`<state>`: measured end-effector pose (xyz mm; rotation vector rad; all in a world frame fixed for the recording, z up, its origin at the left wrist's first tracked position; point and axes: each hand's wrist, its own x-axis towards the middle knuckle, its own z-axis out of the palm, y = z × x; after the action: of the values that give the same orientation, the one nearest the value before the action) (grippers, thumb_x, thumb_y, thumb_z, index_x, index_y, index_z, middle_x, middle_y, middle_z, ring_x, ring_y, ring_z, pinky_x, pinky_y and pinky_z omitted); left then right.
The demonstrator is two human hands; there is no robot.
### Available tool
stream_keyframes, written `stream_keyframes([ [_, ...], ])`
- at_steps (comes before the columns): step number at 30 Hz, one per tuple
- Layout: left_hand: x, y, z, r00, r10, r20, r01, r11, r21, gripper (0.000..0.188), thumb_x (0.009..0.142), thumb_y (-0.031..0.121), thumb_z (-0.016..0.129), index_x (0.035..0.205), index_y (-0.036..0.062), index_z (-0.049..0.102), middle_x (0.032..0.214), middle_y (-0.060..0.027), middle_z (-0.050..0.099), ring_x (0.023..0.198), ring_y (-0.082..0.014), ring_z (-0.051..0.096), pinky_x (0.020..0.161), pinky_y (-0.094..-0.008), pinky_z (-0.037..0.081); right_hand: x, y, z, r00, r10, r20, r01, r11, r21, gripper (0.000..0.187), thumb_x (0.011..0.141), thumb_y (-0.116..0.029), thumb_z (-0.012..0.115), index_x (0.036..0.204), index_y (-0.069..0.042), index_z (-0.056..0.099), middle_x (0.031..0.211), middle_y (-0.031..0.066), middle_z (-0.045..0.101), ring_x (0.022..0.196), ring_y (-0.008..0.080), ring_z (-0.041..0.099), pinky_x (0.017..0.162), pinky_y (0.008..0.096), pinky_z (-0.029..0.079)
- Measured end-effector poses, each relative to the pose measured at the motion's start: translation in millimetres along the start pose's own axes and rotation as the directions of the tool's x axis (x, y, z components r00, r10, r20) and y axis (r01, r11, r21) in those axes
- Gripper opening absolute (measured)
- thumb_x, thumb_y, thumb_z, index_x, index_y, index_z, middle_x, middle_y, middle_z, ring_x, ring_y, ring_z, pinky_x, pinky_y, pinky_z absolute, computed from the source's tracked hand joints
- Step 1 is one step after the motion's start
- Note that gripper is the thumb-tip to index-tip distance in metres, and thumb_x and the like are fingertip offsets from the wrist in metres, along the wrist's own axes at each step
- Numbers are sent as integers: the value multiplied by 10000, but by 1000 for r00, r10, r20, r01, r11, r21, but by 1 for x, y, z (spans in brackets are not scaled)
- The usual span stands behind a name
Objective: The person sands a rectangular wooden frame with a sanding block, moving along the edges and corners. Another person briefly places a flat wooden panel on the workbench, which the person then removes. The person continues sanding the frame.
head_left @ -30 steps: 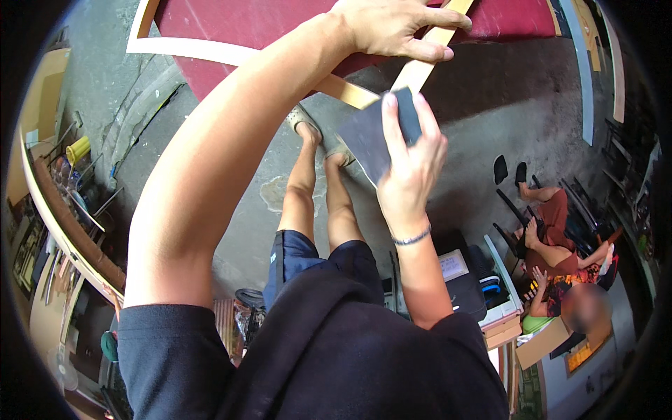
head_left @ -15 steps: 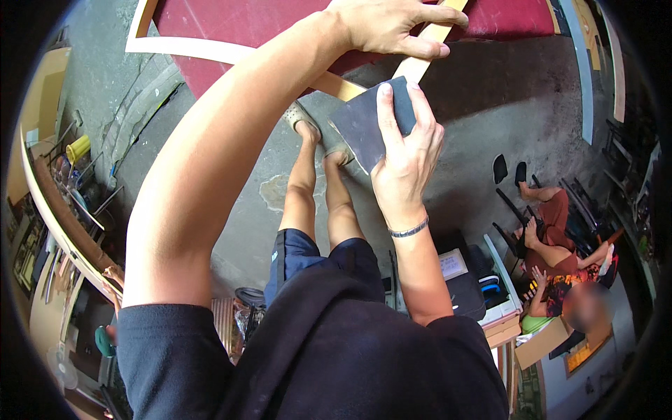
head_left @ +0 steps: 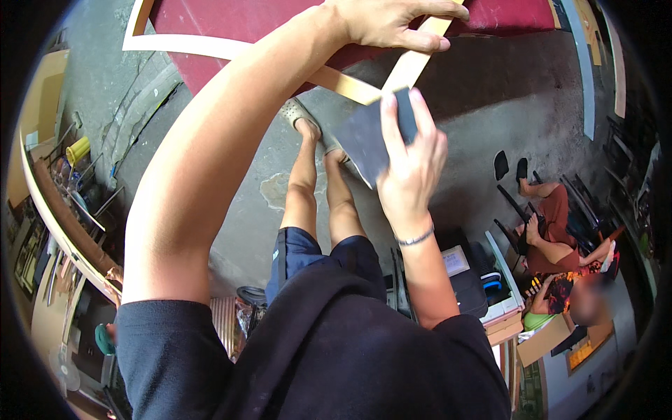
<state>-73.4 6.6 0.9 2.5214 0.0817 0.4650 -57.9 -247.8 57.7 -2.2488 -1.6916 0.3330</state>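
Our left hand [head_left: 399,26] clamps the wooden frame [head_left: 411,68], our right hand [head_left: 413,159] pinches a dark sheet [head_left: 360,136] at its near corner; work seems under way, what remains we cannot tell

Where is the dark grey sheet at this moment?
In the head view, the dark grey sheet is in the upper middle, held in the right hand at the near corner of the pale wooden frame.
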Motion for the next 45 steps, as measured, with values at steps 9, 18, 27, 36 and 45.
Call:
stream_keyframes([
  [9, 5, 1, -4, 999, 5, 49, -5, 1000, 9, 709, 884, 556, 625, 1441, 126, 542, 1617, -247, 314, 1494, -397, 329, 1260, -580, 156, 12, 2, 8, 998, -32, -48, 28, 996, -80, 651, 831, -52, 615, 1469, -170, 569, 1556, 109, 451, 1003, 289, 540, 950, 424, 458],
  [18, -64, 99, -18, 908, -385, -163, 417, 863, 285, 662, 918, 445, 709, 1463, 120, 521, 1537, -216, 455, 1448, -400, 411, 1229, -559, 252, -108, 49, 3, 891, 454, -21, -407, 818, 406, 443, 997, -180, 620, 1433, -104, 602, 1341, 160, 615, 1210, 349, 585, 1048, 447, 436],
  [27, -108, 198, 21, 934, -355, 31, 355, 935, 4, 844, 812, 375, 765, 1529, 87, 426, 1534, -184, 484, 1515, -335, 332, 1245, -568, 188, -126, 68, 14, 702, 712, 6, -509, 495, 704, 509, 1109, -357, 487, 1140, 111, 687, 1078, 161, 744, 1011, 193, 664, 916, 342, 494],
  [36, -104, 188, 16, 879, -466, -102, 473, 879, 57, 644, 863, 374, 762, 1433, 129, 588, 1563, -131, 485, 1495, -378, 374, 1242, -580, 195, -116, 76, 19, 802, 596, 23, -311, 385, 869, 467, 1119, -242, 426, 1461, 74, 469, 1418, 203, 583, 1288, 243, 580, 1097, 364, 436],
  [45, -149, 193, 10, 942, -264, 207, 316, 905, -285, 249, 852, 316, 773, 967, 102, 719, 845, -47, 660, 825, -260, 641, 802, -399, 523, -25, 60, 8, 982, 96, -161, -6, 872, 490, 572, 1096, -361, 439, 1599, -98, 371, 1411, 198, 503, 1241, 339, 528, 1074, 437, 396],
])
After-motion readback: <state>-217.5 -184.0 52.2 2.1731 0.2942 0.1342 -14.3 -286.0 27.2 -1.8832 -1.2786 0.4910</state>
